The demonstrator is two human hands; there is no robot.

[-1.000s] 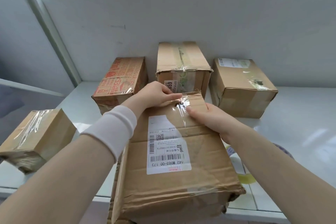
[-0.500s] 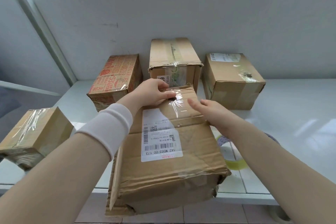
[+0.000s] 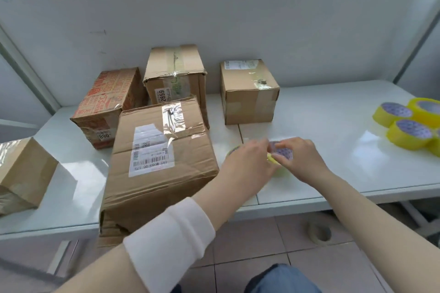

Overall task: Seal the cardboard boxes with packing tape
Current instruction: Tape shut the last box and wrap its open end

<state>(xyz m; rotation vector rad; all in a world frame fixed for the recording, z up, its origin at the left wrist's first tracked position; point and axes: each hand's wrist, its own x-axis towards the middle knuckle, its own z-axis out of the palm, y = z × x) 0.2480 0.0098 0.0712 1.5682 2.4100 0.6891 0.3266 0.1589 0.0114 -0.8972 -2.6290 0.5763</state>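
Observation:
A large brown cardboard box [image 3: 164, 166] with a white shipping label lies at the table's front edge, overhanging it, with a strip of clear tape [image 3: 172, 118] across its far seam. Just right of the box, a yellow roll of packing tape [image 3: 278, 162] with a purple-printed core sits between both hands. My left hand [image 3: 247, 164] curls round its left side. My right hand [image 3: 297, 157] grips its right side, fingers over the core. Motion blur hides the exact finger positions.
Three more boxes stand against the back wall: a red-printed one [image 3: 107, 104], a tall one [image 3: 176, 74], a cube-shaped one [image 3: 250, 93]. Another taped box [image 3: 23, 171] sits far left. Several yellow tape rolls [image 3: 409, 123] lie at the right. A roll [image 3: 319, 233] lies on the tiled floor.
Both hands left the taped far seam of the large box and moved right to the tape roll on the table. The view swung right, bringing the spare rolls into sight.

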